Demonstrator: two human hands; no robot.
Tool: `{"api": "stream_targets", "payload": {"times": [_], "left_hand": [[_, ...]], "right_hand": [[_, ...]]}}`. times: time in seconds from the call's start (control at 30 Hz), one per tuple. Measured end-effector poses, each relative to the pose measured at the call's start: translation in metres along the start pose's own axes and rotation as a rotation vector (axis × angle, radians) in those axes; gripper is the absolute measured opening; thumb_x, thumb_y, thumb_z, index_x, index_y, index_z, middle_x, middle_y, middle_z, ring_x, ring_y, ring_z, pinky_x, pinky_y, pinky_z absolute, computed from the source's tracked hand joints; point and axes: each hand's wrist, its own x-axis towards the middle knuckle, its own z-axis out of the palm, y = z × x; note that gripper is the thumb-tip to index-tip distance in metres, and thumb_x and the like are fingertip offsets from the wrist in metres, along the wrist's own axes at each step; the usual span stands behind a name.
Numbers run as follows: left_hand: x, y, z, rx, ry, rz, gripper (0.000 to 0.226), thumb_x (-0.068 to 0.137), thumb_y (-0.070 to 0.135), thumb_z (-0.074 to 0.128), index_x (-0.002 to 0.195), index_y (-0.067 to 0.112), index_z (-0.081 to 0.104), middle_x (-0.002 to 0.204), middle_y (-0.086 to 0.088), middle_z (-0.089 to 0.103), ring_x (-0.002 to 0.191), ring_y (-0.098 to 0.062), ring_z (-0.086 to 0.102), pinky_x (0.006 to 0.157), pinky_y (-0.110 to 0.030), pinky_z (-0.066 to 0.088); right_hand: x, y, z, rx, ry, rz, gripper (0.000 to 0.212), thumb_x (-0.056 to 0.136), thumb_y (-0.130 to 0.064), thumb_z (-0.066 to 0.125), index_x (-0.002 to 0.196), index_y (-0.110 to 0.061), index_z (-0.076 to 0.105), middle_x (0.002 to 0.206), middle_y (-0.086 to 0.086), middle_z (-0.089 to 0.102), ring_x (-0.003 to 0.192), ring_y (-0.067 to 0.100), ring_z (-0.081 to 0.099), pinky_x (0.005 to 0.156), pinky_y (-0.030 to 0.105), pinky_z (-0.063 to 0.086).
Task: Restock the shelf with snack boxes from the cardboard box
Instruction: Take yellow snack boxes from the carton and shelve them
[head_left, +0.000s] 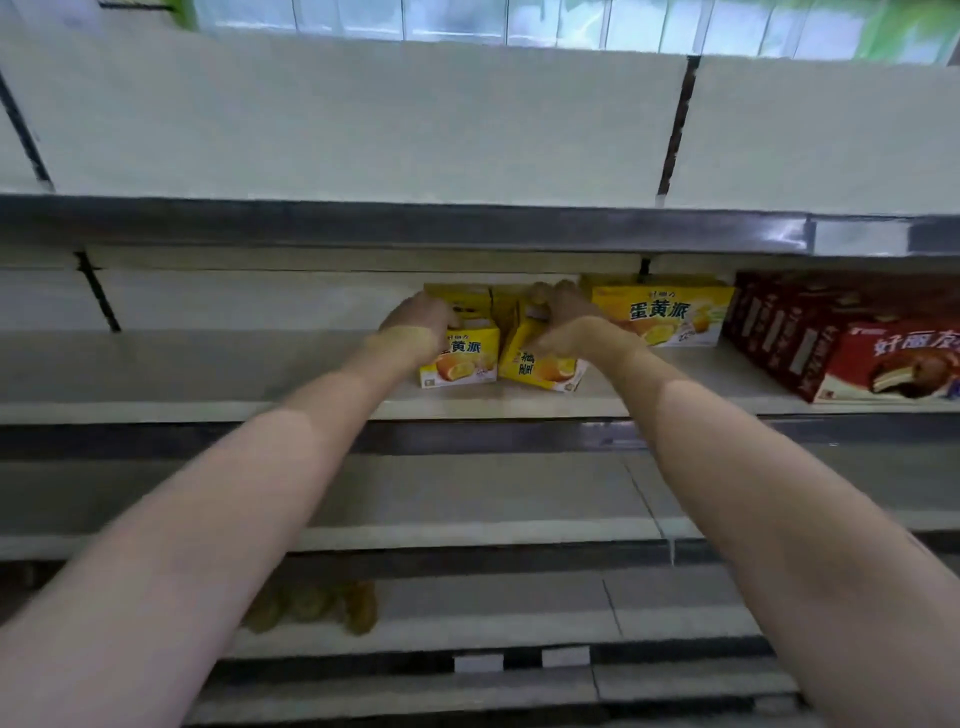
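Setting two yellow snack boxes onto the middle shelf (291, 364) is the step in hand, and doing it well means squaring each one before letting go. The left hand (415, 325) grips the top of the left yellow box (462, 358), which stands upright with its face forward. The right hand (563, 322) curls over the tilted yellow box (543, 366), which leans and sits askew, its printing turned sideways. I judge that this one should be turned upright and pressed flush beside its neighbour, then both slid back in line with the wide yellow box (662, 317) standing just to the right. Keeping fingers on the top edges should avoid crushing the thin card. The boxes are bright yellow with blue lettering and a picture of a cut cake with orange slices. Red snack boxes (852, 353) fill the shelf further right. The cardboard box is out of view.
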Motion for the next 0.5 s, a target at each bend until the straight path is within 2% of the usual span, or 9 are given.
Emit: {"api": "stream_targets", "payload": {"times": [0.07,0.13,0.23,0.3,0.37,0.43,0.5], "left_hand": [[-0.004,0.000,-0.003,-0.004,0.002,0.000,0.034,0.092,0.007,0.060,0.122,0.020,0.070,0.122,-0.015,0.064,0.108,-0.034,0.063,0.093,-0.035,0.051],[-0.006,0.001,-0.004,-0.010,0.011,-0.004,0.033,0.092,0.007,0.058,0.121,0.018,0.069,0.122,-0.015,0.063,0.108,-0.034,0.063,0.090,-0.035,0.051],[-0.006,0.002,0.000,-0.036,-0.006,-0.033,0.033,0.094,0.009,0.052,0.122,0.015,0.067,0.121,-0.016,0.064,0.103,-0.033,0.062,0.080,-0.032,0.047],[-0.005,0.002,0.004,-0.052,-0.002,-0.062,0.033,0.098,0.012,0.046,0.124,0.014,0.066,0.115,-0.015,0.063,0.092,-0.030,0.057,0.076,-0.030,0.040],[-0.003,0.000,0.007,-0.038,-0.003,-0.047,0.035,0.100,0.012,0.041,0.127,0.013,0.063,0.114,-0.017,0.060,0.090,-0.030,0.053,0.075,-0.029,0.037],[-0.003,-0.001,0.008,-0.039,-0.002,-0.029,0.036,0.103,0.014,0.039,0.130,0.014,0.062,0.118,-0.017,0.060,0.088,-0.028,0.052,0.076,-0.029,0.036],[-0.003,-0.002,0.008,-0.045,0.004,-0.006,0.034,0.104,0.016,0.041,0.130,0.017,0.063,0.114,-0.016,0.061,0.083,-0.023,0.048,0.076,-0.029,0.035]], "right_hand": [[-0.008,0.000,-0.002,0.151,0.084,0.049,0.053,0.078,-0.020,0.067,0.127,-0.025,0.049,0.118,0.007,0.052,0.111,0.026,0.052,0.083,0.024,0.045],[-0.017,0.005,-0.001,0.340,0.161,0.130,0.055,0.074,-0.016,0.073,0.123,-0.019,0.047,0.113,0.005,0.054,0.103,0.023,0.053,0.075,0.023,0.044],[-0.028,0.017,-0.001,0.657,0.188,0.252,0.076,0.065,-0.010,0.084,0.128,-0.013,0.043,0.118,0.009,0.062,0.110,0.028,0.061,0.089,0.038,0.054],[-0.037,0.018,-0.001,0.615,0.041,0.321,0.082,0.072,-0.009,0.083,0.139,-0.011,0.035,0.130,0.010,0.058,0.122,0.030,0.055,0.095,0.036,0.048],[-0.043,0.017,-0.003,0.478,-0.079,0.348,0.087,0.082,-0.014,0.078,0.151,-0.010,0.024,0.144,0.014,0.047,0.133,0.033,0.044,0.102,0.037,0.039],[-0.046,0.011,-0.007,0.381,-0.085,0.331,0.087,0.087,-0.018,0.074,0.155,-0.008,0.020,0.154,0.015,0.036,0.141,0.034,0.034,0.108,0.037,0.035],[-0.042,0.001,-0.010,0.309,-0.047,0.303,0.093,0.088,-0.024,0.074,0.158,-0.013,0.013,0.162,0.012,0.021,0.148,0.035,0.021,0.116,0.042,0.026]]}}
